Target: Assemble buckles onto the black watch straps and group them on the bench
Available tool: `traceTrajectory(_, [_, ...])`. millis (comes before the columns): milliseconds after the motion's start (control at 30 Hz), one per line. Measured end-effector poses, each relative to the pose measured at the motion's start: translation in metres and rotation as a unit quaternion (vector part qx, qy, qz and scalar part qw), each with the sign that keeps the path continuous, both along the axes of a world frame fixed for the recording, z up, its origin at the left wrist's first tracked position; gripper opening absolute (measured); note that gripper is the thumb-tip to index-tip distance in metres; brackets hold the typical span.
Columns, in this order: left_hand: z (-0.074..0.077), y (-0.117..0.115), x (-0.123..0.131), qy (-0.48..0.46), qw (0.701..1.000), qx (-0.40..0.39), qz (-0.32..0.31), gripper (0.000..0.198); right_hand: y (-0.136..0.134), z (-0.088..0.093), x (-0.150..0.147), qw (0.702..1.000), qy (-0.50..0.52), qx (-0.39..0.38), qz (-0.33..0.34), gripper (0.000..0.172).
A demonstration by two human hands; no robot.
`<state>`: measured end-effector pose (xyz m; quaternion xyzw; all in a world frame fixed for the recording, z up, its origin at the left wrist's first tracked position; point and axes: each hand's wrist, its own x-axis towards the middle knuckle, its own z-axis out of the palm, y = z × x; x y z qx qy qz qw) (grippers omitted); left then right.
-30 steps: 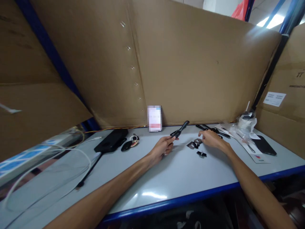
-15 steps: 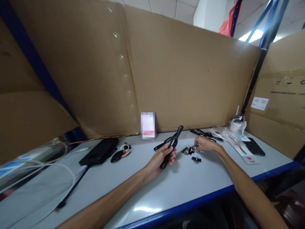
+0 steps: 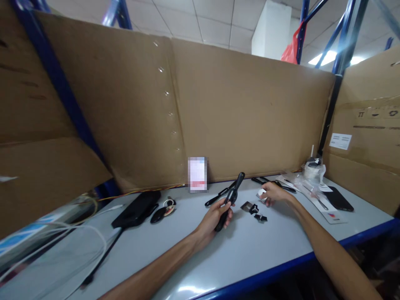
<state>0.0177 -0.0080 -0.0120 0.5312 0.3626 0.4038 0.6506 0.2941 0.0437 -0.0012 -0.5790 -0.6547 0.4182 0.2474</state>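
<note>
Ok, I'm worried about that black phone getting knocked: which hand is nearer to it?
Right. The right hand is left of the black phone, with clear packaging between them. The left hand is farther left, gripping a black tool.

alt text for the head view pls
A person's left hand grips a black tool above a grey table, while the right hand touches a small white piece beside small black parts. Cardboard walls stand behind.

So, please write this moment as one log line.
left hand: holds black tool | right hand: touches white piece | table: black parts
</note>
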Motion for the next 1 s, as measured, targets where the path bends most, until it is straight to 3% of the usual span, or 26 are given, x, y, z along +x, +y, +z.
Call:
traceTrajectory(167, [0.000,-0.002,0.001,0.024,0.999,0.001,-0.024,0.040,-0.006,0.014,-0.012,0.994,0.044,0.095,-0.013,0.021])
traceTrajectory(300, [-0.003,-0.004,0.005,0.050,0.999,0.016,0.007,0.043,-0.014,0.023,-0.025,0.985,0.080,0.153,0.008,0.028])
traceTrajectory(467, [-0.005,-0.002,0.006,0.056,0.998,0.003,0.025,0.048,-0.031,0.033,-0.042,0.985,0.137,0.100,0.029,0.037])
traceTrajectory(667, [-0.007,-0.001,0.007,0.045,0.998,0.002,0.036,0.048,-0.039,0.029,-0.060,0.974,0.223,0.000,0.034,0.042])
traceTrajectory(1000, [-0.007,0.000,0.007,0.032,0.999,0.009,0.030,0.053,-0.039,0.022,-0.068,0.964,0.261,0.031,-0.040,0.032])
